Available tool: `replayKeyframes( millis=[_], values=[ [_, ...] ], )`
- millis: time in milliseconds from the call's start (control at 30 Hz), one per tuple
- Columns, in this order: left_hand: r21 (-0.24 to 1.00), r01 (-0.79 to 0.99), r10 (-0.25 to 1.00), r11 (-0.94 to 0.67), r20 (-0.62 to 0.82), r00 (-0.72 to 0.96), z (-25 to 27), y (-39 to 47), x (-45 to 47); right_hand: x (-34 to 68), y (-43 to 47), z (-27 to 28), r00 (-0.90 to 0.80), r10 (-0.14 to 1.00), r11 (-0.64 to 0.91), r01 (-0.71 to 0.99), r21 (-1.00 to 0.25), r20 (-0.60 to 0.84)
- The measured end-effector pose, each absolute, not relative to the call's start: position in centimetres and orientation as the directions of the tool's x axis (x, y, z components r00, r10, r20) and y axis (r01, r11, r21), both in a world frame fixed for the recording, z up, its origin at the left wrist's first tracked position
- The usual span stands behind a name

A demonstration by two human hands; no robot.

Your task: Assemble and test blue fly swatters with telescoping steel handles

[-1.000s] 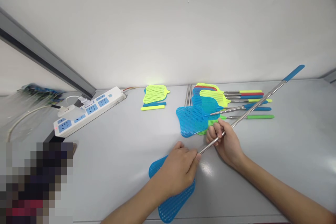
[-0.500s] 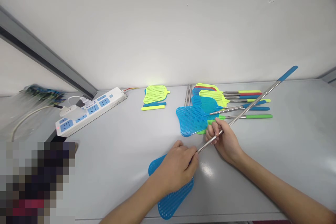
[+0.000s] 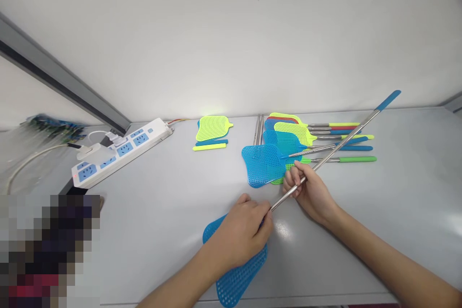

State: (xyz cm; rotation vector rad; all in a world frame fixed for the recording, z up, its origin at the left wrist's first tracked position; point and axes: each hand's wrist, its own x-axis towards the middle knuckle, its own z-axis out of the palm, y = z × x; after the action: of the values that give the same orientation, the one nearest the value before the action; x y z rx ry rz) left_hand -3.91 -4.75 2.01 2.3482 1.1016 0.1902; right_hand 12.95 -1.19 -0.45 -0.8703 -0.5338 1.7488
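Note:
A blue fly swatter [image 3: 242,283] with a long, extended metal rod and a blue grip slants from the table's front up to the right. My left hand [image 3: 245,231] is closed over the joint between its head and rod, hiding that joint. Farther along, the curled fingers of my right hand [image 3: 306,190] hold the metal rod. Just beyond my right hand lies another blue swatter [image 3: 263,166], on top of several swatters in yellow, blue, red and green, such as one with a green handle [image 3: 357,159].
Loose swatter heads, a yellow one [image 3: 212,127] on top, lie by the wall with a blue and a yellow grip [image 3: 209,147]. Bare metal rods [image 3: 259,130] lie beside the pile. A plugged-in power strip [image 3: 122,151] and plastic-bagged items [image 3: 46,139] are at left.
The held swatter's blue grip end has shifted slightly left. Both hands keep their hold in nearly the same spots. The camera view has moved a little.

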Motion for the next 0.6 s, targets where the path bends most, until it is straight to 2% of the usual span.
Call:
replayKeyframes(
  millis=[367, 600],
  values=[
    [0.554, 0.670, 0.740, -0.493, -0.138, 0.659, 2.20, -4.70, -3.98, 12.90, -1.18, -0.37, -0.189, 0.923, -0.377, -0.615, -0.693, -0.335],
    [0.520, 0.721, 0.799, -0.458, -0.116, 0.590, 1.60, -4.63, -3.98, 12.77, -1.17, -0.37, -0.182, 0.924, -0.373, -0.619, -0.691, -0.336]
  ],
)
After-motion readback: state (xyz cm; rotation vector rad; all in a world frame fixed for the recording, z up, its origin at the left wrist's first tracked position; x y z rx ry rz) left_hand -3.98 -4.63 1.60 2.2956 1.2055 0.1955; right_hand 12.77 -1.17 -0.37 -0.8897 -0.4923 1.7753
